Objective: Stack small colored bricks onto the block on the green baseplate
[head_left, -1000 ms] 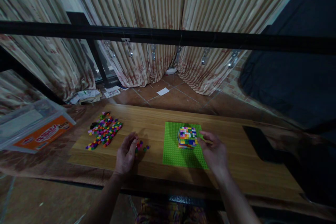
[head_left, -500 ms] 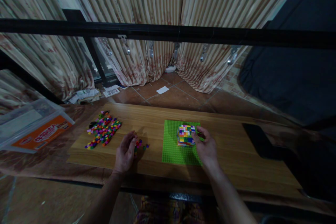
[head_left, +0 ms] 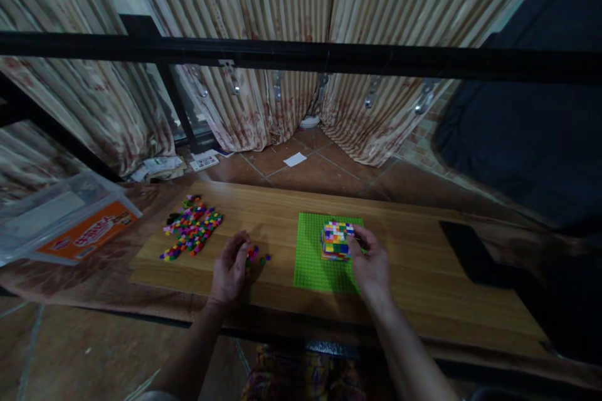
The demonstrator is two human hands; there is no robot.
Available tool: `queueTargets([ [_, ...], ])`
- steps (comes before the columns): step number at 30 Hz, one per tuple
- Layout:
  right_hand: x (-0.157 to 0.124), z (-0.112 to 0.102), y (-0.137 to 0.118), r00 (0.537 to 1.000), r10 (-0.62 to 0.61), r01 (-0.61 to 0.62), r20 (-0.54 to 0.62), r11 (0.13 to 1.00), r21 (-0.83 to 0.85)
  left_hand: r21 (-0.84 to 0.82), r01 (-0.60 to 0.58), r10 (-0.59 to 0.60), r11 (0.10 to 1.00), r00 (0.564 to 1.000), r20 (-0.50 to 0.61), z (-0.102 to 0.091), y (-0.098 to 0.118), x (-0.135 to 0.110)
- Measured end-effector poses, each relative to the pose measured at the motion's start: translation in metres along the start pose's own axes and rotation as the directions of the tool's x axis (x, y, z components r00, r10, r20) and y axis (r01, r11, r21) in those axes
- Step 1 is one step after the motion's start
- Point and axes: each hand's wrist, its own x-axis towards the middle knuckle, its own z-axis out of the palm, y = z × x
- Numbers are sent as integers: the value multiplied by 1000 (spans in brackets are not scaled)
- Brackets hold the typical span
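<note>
A block of many-coloured small bricks (head_left: 337, 239) stands on a bright green baseplate (head_left: 313, 260) on a wooden board (head_left: 423, 282). My right hand (head_left: 370, 265) rests against the block's right side, fingers curled round its near corner. My left hand (head_left: 230, 266) lies on the board to the left of the plate, fingers bent over a few loose bricks (head_left: 256, 257); whether it grips one is hidden. A larger heap of loose coloured bricks (head_left: 192, 230) lies further left on the board.
A clear plastic box with an orange label (head_left: 70, 219) stands at the left. A dark flat object (head_left: 470, 250) lies at the board's right end. A black bar (head_left: 301, 57) crosses above; curtains hang behind, over a tiled floor.
My right hand has moved in from the right of the baseplate and closed against the side of the brick block. My left hand has stayed over the few loose bricks.
</note>
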Motion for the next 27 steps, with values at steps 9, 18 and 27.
queueTargets([
  [9,-37,-8,-53,976,-151,141,-157,988,-69,-39,-18,18,999,1000,-20,1,6,-6],
  [18,-83,59,-34,804,-242,352,543,930,-106,-49,-23,23,999,1000,2,0,-5,-5],
  [27,-68,111,-22,713,-264,577,649,747,-331,-19,-60,60,998,998,-11,0,1,-6],
])
